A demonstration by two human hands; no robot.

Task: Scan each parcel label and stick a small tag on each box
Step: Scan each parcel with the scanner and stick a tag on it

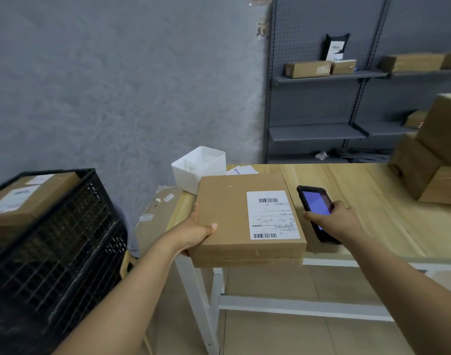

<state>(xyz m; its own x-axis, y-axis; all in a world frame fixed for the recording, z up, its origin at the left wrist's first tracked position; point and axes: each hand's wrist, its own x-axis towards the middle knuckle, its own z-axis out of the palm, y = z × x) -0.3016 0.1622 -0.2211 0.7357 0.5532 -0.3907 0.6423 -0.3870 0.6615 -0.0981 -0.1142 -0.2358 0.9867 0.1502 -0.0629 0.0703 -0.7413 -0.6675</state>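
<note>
On the table [347, 190], hands gripping box [227, 208] and scanner [315, 203]; white bin [198, 165] behind.

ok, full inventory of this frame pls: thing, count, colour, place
flat parcel: 1, brown cardboard, at the table's near left corner, overhanging the edge
shipping label: 1, white with barcodes, on the parcel's top
handheld scanner: 1, black, screen lit, right of the parcel
white bin: 1, on the table behind the parcel
table: 1, light wood top, white frame
stacked boxes: several, brown, table's far right
crate: 1, black, left, holding labelled boxes
shelving: grey, back right, a few parcels on it
left hand: grips the parcel's left edge
right hand: holds the scanner
</note>
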